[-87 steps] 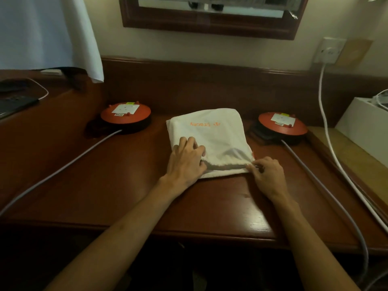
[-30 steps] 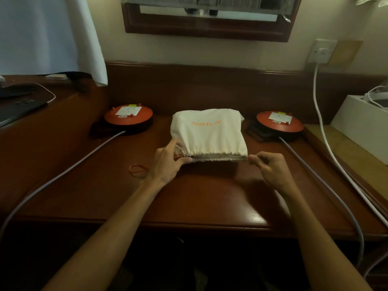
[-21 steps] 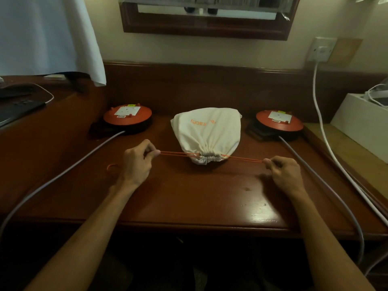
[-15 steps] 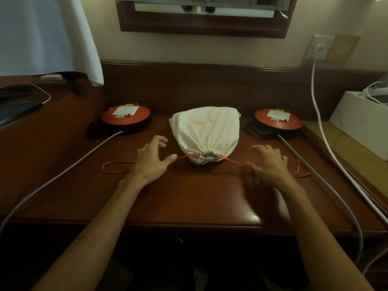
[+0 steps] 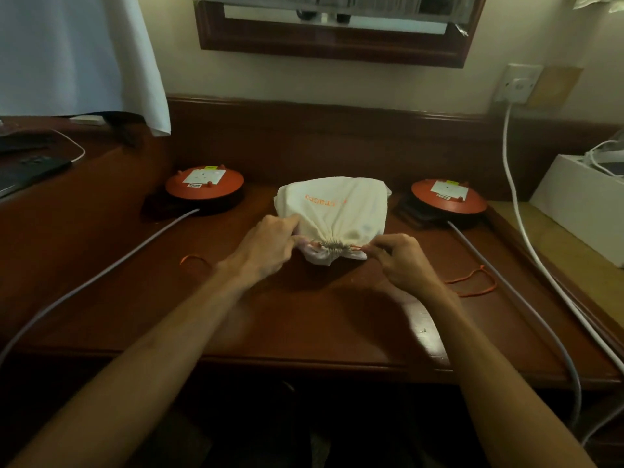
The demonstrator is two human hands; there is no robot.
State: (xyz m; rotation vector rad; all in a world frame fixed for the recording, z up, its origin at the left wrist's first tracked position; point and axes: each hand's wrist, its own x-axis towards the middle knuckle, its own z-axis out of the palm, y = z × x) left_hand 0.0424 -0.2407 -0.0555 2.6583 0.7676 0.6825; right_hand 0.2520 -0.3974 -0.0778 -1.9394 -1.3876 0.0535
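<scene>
left hand (image 5: 266, 248) + right hand (image 5: 401, 261) | now pinch cord (image 5: 357, 246) at bag (image 5: 337, 211) mouth (open 0.5 s ago)

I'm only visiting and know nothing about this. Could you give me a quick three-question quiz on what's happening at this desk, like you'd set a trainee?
1. True or false: the cream bag has its mouth gathered shut.
2. Where do the left hand and right hand pinch? A the bag's gathered mouth; B its far end; C a grey cable.
3. How many round orange discs stand on the desk?
Key: 1 true; 2 A; 3 two.
</scene>
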